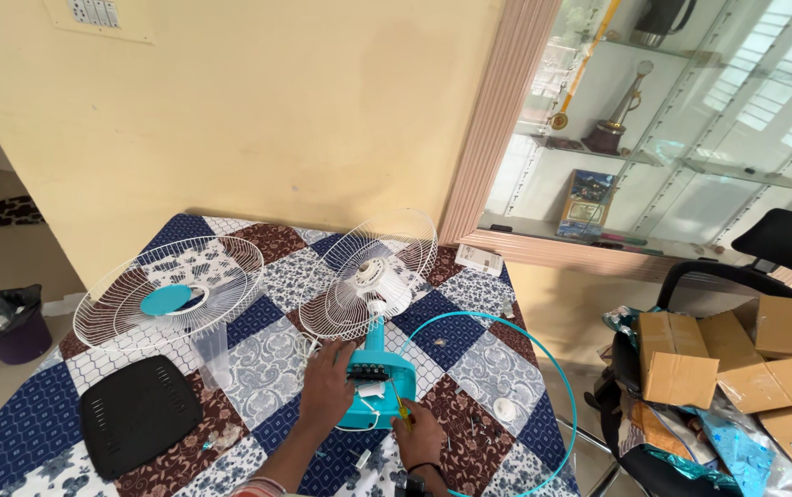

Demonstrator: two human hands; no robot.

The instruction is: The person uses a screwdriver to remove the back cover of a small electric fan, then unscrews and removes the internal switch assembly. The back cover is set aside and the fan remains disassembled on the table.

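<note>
On the tabletop (469,368) we see the fan base (377,387) at centre, loose grille (170,290) left, boxes (736,364) far right.

A plain cream wall (258,110) is filling the upper left of the frame. At upper right, daylight is shining through a glass display cabinet (653,120). A black office chair (782,244) is standing at right, cardboard boxes (736,368) sitting below it.

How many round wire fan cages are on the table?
2. One wire cage with a teal centre lies flat at the table's left. The other cage stands tilted on the teal fan body, near the hands.
</note>
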